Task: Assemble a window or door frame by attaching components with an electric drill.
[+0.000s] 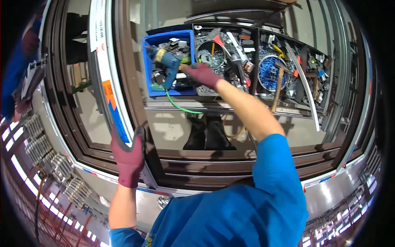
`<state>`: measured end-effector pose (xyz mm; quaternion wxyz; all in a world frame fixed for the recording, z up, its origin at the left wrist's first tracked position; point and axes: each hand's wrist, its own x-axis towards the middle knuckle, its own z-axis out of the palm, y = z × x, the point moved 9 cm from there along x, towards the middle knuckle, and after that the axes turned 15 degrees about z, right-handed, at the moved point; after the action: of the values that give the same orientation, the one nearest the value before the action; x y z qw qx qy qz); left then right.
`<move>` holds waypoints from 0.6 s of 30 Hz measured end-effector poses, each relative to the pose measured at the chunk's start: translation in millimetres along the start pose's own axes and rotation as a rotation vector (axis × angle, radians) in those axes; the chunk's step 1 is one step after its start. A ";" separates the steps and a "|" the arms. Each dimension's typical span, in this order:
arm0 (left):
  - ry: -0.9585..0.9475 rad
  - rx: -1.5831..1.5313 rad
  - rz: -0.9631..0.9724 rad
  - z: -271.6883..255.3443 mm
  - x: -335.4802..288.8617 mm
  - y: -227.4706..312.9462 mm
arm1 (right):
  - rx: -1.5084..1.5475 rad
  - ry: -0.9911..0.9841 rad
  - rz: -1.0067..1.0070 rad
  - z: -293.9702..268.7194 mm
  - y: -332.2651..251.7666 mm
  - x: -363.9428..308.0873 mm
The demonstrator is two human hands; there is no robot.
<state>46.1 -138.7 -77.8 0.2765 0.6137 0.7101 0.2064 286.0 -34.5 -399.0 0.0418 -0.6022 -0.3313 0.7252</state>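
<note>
My left hand (128, 158), in a maroon glove with grey palm, is closed round the near end of a long bar with white protective film (103, 53). The bar lies along a brown metal frame (131, 78). My right hand (203, 76), gloved alike, reaches forward to a blue power drill (168, 61). Its fingers are drawn together beside the drill; what they pinch is hidden. The drill rests over a blue bin (149, 76) of small metal parts, and a green cord (179, 108) runs from it.
Right of the bin, a dark compartment tray (257, 41) holds loose hardware, a round tub of blue screws (271, 74) and a hammer (279, 84). A pale curved strip (304, 82) lies across it. Another person's blue sleeve (16, 70) shows at far left. Stacked metal parts (53, 160) stand below.
</note>
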 end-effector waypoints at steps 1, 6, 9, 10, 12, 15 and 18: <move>-0.018 -0.032 0.035 8.3 6.2 8.2 | 0.012 0.130 -0.054 -49.6 19.1 -17.1; 0.037 -0.091 0.022 9.3 5.5 19.6 | -0.310 1.025 -0.110 -253.1 92.2 -126.6; 0.073 0.083 0.095 9.6 8.3 46.2 | -0.644 1.299 -0.025 -320.3 128.7 -151.7; 0.103 0.139 0.176 7.9 10.0 57.1 | -0.763 1.290 -0.011 -334.0 138.3 -142.6; 0.182 0.118 0.181 8.0 2.3 55.9 | -0.834 1.106 0.226 -351.0 144.3 -108.4; 0.313 0.120 0.193 3.9 -13.5 54.0 | -0.771 0.740 0.569 -357.6 160.8 -70.2; 0.356 0.130 0.192 10.9 -15.1 54.6 | -0.811 0.740 0.711 -373.8 189.4 -33.8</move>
<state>95.9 -145.2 -49.5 0.0857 0.6488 0.6980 0.2907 696.1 -36.4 -491.6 -0.3197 -0.8528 -0.3231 0.2573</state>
